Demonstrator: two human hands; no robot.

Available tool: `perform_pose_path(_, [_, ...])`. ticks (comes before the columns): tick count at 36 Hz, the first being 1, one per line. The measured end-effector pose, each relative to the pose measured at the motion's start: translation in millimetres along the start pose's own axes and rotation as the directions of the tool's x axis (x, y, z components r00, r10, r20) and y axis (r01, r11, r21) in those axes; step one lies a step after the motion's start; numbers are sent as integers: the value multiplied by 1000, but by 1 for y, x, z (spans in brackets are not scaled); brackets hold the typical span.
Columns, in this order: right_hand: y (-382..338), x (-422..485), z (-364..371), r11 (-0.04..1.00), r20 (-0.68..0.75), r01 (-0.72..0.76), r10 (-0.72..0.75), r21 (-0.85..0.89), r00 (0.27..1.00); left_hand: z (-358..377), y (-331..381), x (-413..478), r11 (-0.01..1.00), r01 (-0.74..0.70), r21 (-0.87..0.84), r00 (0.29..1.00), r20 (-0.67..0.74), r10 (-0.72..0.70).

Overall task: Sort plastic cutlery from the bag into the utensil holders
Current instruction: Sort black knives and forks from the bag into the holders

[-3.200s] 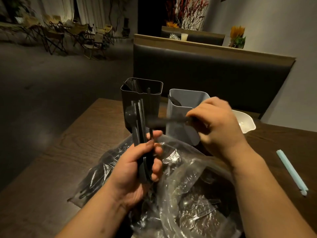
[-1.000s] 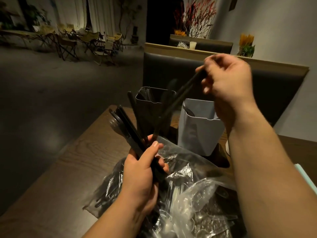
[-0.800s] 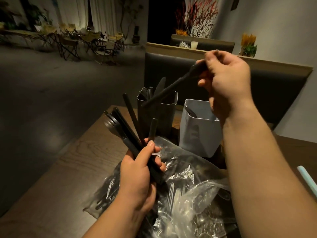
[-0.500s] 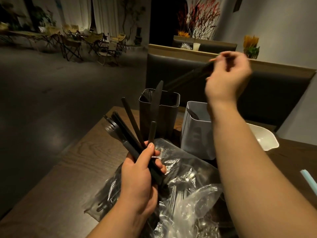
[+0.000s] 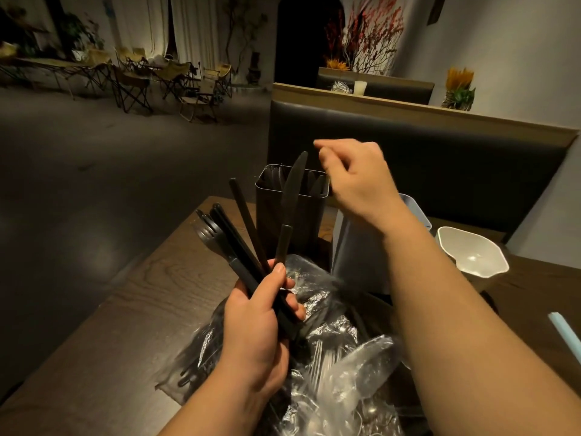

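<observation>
A person's two bare hands work over a dark wooden tabletop in a dim restaurant.

At the centre, the left hand is clamped around a fanned bundle of black plastic cutlery. The fork heads point toward ten o'clock. One black knife from the bundle stands almost upright, its blade toward twelve o'clock.

Behind that knife, at twelve o'clock from the left hand, stands a tall dark holder with a square mouth. The tips of several black pieces show inside it, just below the rim. The right hand hovers at the holder's one o'clock corner. Its fingers are loosely bent and nothing shows between them.

Just beside the dark holder, at two o'clock from the left hand, is a pale grey holder. The right forearm covers most of it, so its contents cannot be told.

A crumpled clear plastic bag lies on the tabletop below both hands, from five to seven o'clock in the view. Clear forks and spoons show through its middle, and more black pieces lie in its seven o'clock end.

At three o'clock sits a white bowl with a wavy rim. A pale blue stick lies at four o'clock, at the frame's edge.
</observation>
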State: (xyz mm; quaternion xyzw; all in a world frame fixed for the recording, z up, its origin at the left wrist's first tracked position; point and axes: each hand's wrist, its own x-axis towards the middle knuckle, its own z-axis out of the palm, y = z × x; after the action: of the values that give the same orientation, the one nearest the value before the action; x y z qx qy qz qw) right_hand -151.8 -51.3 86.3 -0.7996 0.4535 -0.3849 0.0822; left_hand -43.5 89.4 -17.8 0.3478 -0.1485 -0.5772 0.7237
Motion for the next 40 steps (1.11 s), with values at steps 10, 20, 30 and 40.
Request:
perform_pose_path(10, [-30,-14,-20,825,-29,-16,39,565,999,2,0,-3,999,17,31,999,39,-18])
perform_pose_path(20, [-3,18,7,976,-678,159,-15,150,735,3,2,-1,999,26,44,996,79,-30])
perform_pose_path(30, [9,5,15,909,120,-16,73,-417,990,2,5,-6,995,90,46,973,211,-98])
perform_pose_path(40, [-32,-82,-29,991,390,-134,135,-31,911,5,5,-18,973,179,148,898,379,-223])
